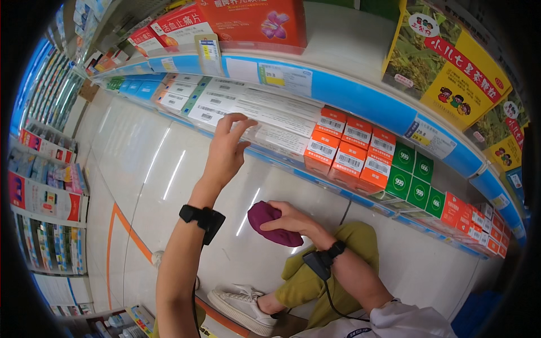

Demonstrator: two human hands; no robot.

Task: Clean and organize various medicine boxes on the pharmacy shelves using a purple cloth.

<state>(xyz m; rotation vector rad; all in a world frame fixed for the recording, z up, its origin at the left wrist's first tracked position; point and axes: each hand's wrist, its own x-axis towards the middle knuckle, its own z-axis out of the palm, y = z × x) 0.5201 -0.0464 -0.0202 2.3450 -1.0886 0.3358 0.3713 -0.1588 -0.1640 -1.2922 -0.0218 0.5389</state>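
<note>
My left hand point(227, 150) is raised at the front of the low shelf, its fingers bent and apart with nothing seen between them. The fingertips are by the clear plastic front lip point(258, 134), before stacked white medicine boxes point(279, 112); whether they touch it I cannot tell. A bunched purple cloth point(270, 224) is gripped in my right hand point(291, 217), above the tiled floor and in front of my bent knee. Both wrists carry black strapped devices.
Orange boxes with barcodes point(348, 160) and green boxes point(408, 177) fill the shelf to the right. Above juts a blue price-label rail point(338, 91), with a red carton point(258, 25) and yellow cartons point(452, 67) over it. More stocked shelving point(46, 198) stands left, beyond orange floor tape point(131, 230).
</note>
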